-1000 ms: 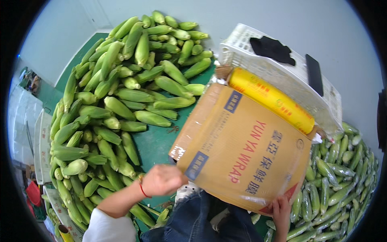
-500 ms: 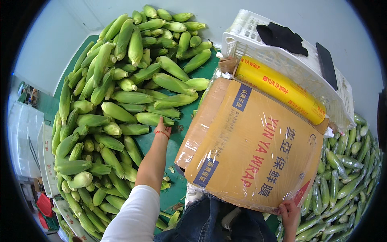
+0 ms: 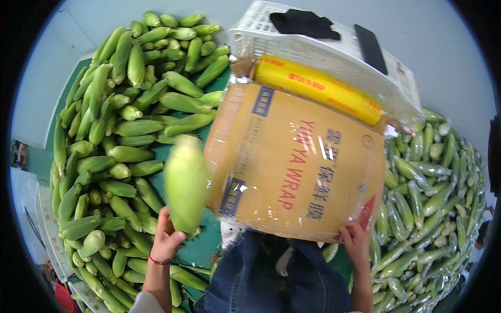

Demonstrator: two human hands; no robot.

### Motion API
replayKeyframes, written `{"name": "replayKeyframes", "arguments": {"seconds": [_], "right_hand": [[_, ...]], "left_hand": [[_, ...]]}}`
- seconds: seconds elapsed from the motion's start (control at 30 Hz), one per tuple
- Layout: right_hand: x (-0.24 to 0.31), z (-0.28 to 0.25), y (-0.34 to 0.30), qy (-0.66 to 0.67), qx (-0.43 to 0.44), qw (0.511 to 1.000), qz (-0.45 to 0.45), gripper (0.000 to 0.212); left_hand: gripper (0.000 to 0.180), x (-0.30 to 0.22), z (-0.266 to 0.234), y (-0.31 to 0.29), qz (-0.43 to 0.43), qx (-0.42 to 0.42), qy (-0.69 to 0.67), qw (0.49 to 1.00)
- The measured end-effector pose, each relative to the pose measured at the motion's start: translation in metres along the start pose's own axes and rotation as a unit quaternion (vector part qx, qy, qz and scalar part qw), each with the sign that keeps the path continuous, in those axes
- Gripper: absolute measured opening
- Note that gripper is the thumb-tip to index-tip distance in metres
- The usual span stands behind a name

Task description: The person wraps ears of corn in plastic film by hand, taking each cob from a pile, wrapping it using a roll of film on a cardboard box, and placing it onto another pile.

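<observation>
My left grip [image 3: 166, 241] clasps the corn ear [image 3: 185, 180] low, beside the left edge of the carton [image 3: 297, 161]; likely firm, slick-husked, best held mid-length. My right grip [image 3: 356, 240], hold unclear, touches its near-right corner.

1 held corn ear [image 3: 185, 180], 2 piles [image 3: 130, 128] (dozens ea.), 1 yel. roll [image 3: 318, 88].

Blk cloth [image 3: 304, 24] & phone [image 3: 370, 50] top wht crate [image 3: 334, 60]

Head cam: fisheye, upright, facing down.
I look from head height over the lap [image 3: 235, 276], near left hand [image 3: 168, 242] and right hand [image 3: 356, 239]; box [image 3: 297, 161] mid-frame, wall [image 3: 443, 62] along the top, edges bending rimward.
</observation>
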State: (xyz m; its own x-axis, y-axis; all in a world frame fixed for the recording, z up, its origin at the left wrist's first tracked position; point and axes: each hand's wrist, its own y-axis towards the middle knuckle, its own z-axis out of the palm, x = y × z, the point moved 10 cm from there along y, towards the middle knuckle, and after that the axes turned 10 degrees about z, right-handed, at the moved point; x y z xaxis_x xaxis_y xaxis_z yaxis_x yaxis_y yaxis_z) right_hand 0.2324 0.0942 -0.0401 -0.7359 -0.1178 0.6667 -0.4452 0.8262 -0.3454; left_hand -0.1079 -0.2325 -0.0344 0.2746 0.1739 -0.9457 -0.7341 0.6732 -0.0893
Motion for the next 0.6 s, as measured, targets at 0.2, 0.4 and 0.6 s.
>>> {"name": "replayKeyframes", "arguments": {"seconds": [0.2, 0.4, 0.6], "right_hand": [[0.045, -0.01, -0.032, -0.201, -0.091, 0.967, -0.127, 0.01], [0.08, -0.035, -0.045, 0.347, 0.048, 0.934, -0.07, 0.028], [0.146, 0.0, 0.024, -0.174, -0.155, 0.913, -0.335, 0.044]], "left_hand": [[0.058, -0.027, 0.211, 0.047, 0.296, 0.375, 0.451, 0.754], [0.054, 0.012, 0.238, 0.087, 0.15, 0.503, 0.413, 0.744], [0.082, -0.017, 0.214, 0.079, 0.267, 0.254, 0.479, 0.797]]}}
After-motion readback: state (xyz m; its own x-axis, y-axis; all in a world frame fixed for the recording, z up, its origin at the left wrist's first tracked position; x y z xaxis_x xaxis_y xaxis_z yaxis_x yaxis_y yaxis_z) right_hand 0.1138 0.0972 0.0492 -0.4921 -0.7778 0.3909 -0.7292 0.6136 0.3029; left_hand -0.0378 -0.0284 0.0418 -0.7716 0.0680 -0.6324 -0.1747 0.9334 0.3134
